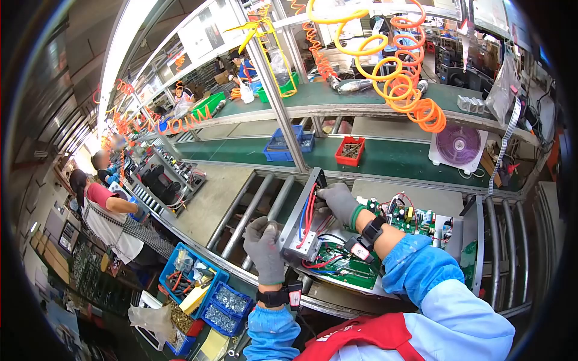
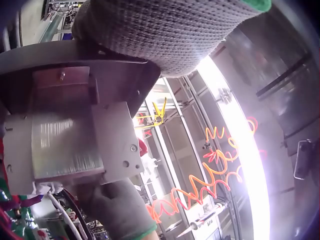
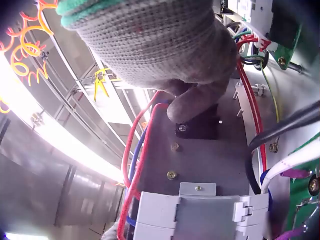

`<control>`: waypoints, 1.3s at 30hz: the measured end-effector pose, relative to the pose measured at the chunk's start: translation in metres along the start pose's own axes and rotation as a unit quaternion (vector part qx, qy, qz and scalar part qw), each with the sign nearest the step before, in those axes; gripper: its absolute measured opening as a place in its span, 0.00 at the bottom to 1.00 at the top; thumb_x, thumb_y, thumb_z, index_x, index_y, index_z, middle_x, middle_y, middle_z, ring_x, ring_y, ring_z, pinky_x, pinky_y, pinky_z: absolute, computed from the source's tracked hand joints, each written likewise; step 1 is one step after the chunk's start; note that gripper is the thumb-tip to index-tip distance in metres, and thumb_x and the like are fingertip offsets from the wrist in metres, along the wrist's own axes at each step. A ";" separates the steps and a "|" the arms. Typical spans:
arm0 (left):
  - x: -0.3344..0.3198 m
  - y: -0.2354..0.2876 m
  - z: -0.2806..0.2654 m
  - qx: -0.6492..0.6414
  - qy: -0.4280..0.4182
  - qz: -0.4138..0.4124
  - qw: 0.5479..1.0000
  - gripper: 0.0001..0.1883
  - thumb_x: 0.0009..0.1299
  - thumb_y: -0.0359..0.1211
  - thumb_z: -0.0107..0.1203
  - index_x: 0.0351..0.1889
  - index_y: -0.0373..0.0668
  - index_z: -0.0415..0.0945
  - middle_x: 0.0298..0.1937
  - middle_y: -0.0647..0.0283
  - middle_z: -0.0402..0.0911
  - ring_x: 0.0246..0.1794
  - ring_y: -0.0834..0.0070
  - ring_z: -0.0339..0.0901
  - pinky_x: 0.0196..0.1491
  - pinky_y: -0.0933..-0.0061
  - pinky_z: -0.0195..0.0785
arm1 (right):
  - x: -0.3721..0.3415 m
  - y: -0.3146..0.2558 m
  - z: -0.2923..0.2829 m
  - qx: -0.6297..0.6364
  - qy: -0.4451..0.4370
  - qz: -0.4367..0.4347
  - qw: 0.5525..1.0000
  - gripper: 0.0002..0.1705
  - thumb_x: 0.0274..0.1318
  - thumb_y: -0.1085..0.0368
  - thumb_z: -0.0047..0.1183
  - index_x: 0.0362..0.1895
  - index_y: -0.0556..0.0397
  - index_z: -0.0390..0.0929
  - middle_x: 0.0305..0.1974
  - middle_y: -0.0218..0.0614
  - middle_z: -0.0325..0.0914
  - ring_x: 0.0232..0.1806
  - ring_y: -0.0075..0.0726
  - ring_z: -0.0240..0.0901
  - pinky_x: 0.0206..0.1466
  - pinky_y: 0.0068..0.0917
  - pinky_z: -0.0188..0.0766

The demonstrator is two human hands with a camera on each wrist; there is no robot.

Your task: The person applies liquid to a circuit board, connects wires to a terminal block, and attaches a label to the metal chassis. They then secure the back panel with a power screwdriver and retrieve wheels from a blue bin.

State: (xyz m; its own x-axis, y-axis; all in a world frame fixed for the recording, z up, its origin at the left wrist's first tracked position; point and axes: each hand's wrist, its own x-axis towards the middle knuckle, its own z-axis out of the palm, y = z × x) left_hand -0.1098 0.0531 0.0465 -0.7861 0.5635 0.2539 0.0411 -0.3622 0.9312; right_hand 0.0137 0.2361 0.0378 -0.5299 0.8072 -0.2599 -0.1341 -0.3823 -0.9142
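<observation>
A grey metal panel (image 1: 299, 219) stands tilted up at the left end of an open chassis with green circuit boards (image 1: 346, 265). My gloved left hand (image 1: 265, 249) grips the panel's near left edge, its palm partly hidden in the left wrist view. At the far end, my gloved right hand (image 1: 340, 204) holds the panel's edge, with one fingertip beside a dark patch and a screw (image 3: 182, 128) in the right wrist view. Red wires (image 3: 142, 165) and a blue one run along the panel to a pale terminal block (image 1: 308, 245).
Blue bins of screws (image 1: 226, 307) sit at the near left. Metal rollers (image 1: 256, 204) run under the work. Across the line are a red bin (image 1: 350, 150), blue bins (image 1: 283, 144) and a purple fan (image 1: 459, 146). Orange coiled hoses (image 1: 400, 78) hang overhead. A person (image 1: 111, 216) stands at left.
</observation>
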 end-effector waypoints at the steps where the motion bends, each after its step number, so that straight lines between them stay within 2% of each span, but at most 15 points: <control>1: 0.000 0.000 0.000 -0.005 -0.001 0.000 1.000 0.14 0.67 0.25 0.58 0.50 0.31 0.74 0.40 0.61 0.80 0.36 0.78 0.78 0.44 0.77 0.72 | -0.006 -0.003 0.002 -0.009 0.002 -0.005 1.000 0.10 0.66 0.67 0.51 0.40 0.63 0.79 0.30 0.40 0.82 0.26 0.34 0.81 0.26 0.23 0.81; 8: -0.002 -0.001 0.000 -0.018 0.000 -0.006 1.000 0.12 0.68 0.25 0.58 0.48 0.31 0.75 0.40 0.61 0.80 0.38 0.77 0.78 0.44 0.77 0.72 | -0.006 -0.002 0.006 -0.031 0.023 -0.023 0.999 0.11 0.66 0.65 0.52 0.42 0.63 0.76 0.30 0.39 0.81 0.26 0.34 0.81 0.26 0.27 0.81; 14: -0.006 -0.001 0.003 -0.013 0.009 -0.007 1.000 0.11 0.68 0.24 0.57 0.48 0.31 0.75 0.41 0.61 0.80 0.39 0.77 0.78 0.46 0.77 0.72 | -0.021 -0.013 0.009 -0.122 0.063 -0.042 0.990 0.12 0.66 0.64 0.53 0.39 0.63 0.73 0.26 0.40 0.79 0.22 0.32 0.79 0.20 0.28 0.77; 16: -0.009 0.003 0.004 -0.017 0.001 -0.009 1.000 0.12 0.68 0.24 0.57 0.48 0.32 0.75 0.41 0.61 0.80 0.40 0.77 0.78 0.46 0.78 0.72 | -0.015 -0.009 0.007 -0.116 0.046 -0.040 0.991 0.12 0.67 0.63 0.53 0.39 0.63 0.73 0.25 0.39 0.79 0.21 0.32 0.78 0.20 0.27 0.75; 18: -0.007 -0.001 0.002 0.030 0.000 -0.007 1.000 0.13 0.67 0.25 0.57 0.49 0.31 0.75 0.41 0.61 0.81 0.39 0.78 0.77 0.43 0.79 0.70 | -0.006 -0.002 0.002 -0.122 0.029 -0.038 0.991 0.14 0.68 0.61 0.53 0.38 0.62 0.73 0.23 0.38 0.78 0.20 0.31 0.76 0.20 0.27 0.74; 21: -0.011 0.003 0.006 0.029 0.008 -0.027 0.999 0.14 0.67 0.26 0.57 0.50 0.32 0.75 0.40 0.62 0.80 0.37 0.80 0.75 0.40 0.80 0.68 | -0.001 0.003 -0.001 -0.106 0.016 -0.033 0.994 0.14 0.69 0.61 0.52 0.38 0.62 0.73 0.24 0.38 0.79 0.20 0.31 0.77 0.21 0.26 0.75; 25: -0.011 0.000 0.004 0.016 0.007 -0.030 0.999 0.14 0.67 0.26 0.58 0.50 0.32 0.75 0.40 0.63 0.80 0.34 0.82 0.73 0.38 0.81 0.67 | 0.005 0.003 0.001 -0.034 -0.013 -0.023 0.999 0.12 0.66 0.63 0.52 0.38 0.61 0.77 0.27 0.38 0.80 0.22 0.31 0.79 0.22 0.26 0.76; 27: -0.012 0.004 0.006 0.045 0.006 -0.020 0.999 0.14 0.67 0.25 0.58 0.50 0.32 0.75 0.39 0.63 0.80 0.34 0.83 0.73 0.37 0.82 0.67 | 0.058 0.047 -0.013 -0.185 -0.032 -0.182 0.965 0.14 0.65 0.62 0.49 0.38 0.61 0.78 0.26 0.38 0.80 0.22 0.32 0.79 0.22 0.26 0.75; 29: -0.009 -0.006 0.003 0.034 0.008 -0.005 0.999 0.13 0.67 0.24 0.57 0.50 0.32 0.75 0.39 0.63 0.80 0.34 0.83 0.74 0.37 0.83 0.67 | 0.011 0.009 0.004 -0.178 0.013 -0.076 0.981 0.15 0.66 0.61 0.47 0.38 0.62 0.78 0.26 0.38 0.80 0.22 0.32 0.79 0.21 0.27 0.75; 30: -0.010 -0.001 0.005 0.027 0.003 -0.006 1.000 0.13 0.67 0.23 0.57 0.50 0.32 0.75 0.39 0.63 0.80 0.34 0.83 0.74 0.37 0.83 0.67 | 0.007 0.007 0.004 -0.222 0.020 -0.096 0.970 0.16 0.66 0.61 0.46 0.39 0.63 0.78 0.25 0.38 0.79 0.22 0.32 0.79 0.22 0.28 0.74; 33: -0.013 0.008 0.006 -0.005 -0.009 0.001 1.000 0.13 0.68 0.22 0.57 0.50 0.32 0.75 0.41 0.62 0.81 0.37 0.80 0.78 0.41 0.81 0.72 | -0.009 -0.007 0.002 -0.291 0.080 -0.149 0.942 0.16 0.62 0.59 0.49 0.35 0.60 0.81 0.23 0.39 0.80 0.22 0.36 0.80 0.27 0.31 0.75; 34: -0.014 0.018 0.009 -0.016 -0.011 0.004 1.000 0.13 0.68 0.22 0.58 0.50 0.32 0.75 0.42 0.61 0.82 0.38 0.79 0.79 0.42 0.80 0.73 | -0.005 -0.010 0.002 -0.303 0.121 -0.243 0.914 0.15 0.61 0.59 0.51 0.36 0.60 0.81 0.20 0.35 0.78 0.22 0.33 0.79 0.27 0.30 0.76; 35: -0.015 0.028 0.012 -0.028 -0.014 0.007 0.999 0.13 0.68 0.22 0.58 0.51 0.32 0.75 0.42 0.60 0.82 0.39 0.78 0.80 0.43 0.79 0.75 | -0.007 -0.012 -0.001 -0.286 0.069 -0.240 0.925 0.15 0.61 0.60 0.52 0.38 0.61 0.81 0.23 0.35 0.79 0.23 0.31 0.79 0.28 0.29 0.75; 37: -0.014 0.041 0.017 -0.062 -0.032 0.011 0.998 0.15 0.67 0.22 0.59 0.52 0.33 0.75 0.43 0.58 0.83 0.41 0.75 0.81 0.47 0.75 0.76 | -0.070 -0.058 0.016 -0.250 -0.029 -0.230 0.940 0.15 0.63 0.61 0.53 0.42 0.63 0.80 0.28 0.35 0.80 0.25 0.27 0.78 0.28 0.28 0.75; 39: -0.012 0.050 0.025 -0.099 -0.042 0.018 0.994 0.17 0.66 0.22 0.60 0.53 0.33 0.75 0.43 0.56 0.84 0.41 0.73 0.82 0.48 0.73 0.77 | -0.101 -0.073 0.029 -0.200 -0.216 -0.179 0.939 0.16 0.63 0.60 0.57 0.45 0.61 0.81 0.29 0.33 0.80 0.28 0.25 0.77 0.31 0.25 0.76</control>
State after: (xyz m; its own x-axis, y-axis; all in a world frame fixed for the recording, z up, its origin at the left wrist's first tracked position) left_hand -0.0828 0.0467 0.0961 -0.7323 0.6044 0.3139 -0.0606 -0.5169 0.8539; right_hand 0.0523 0.1694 0.1400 -0.8129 0.5608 0.1573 -0.0892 0.1470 -0.9851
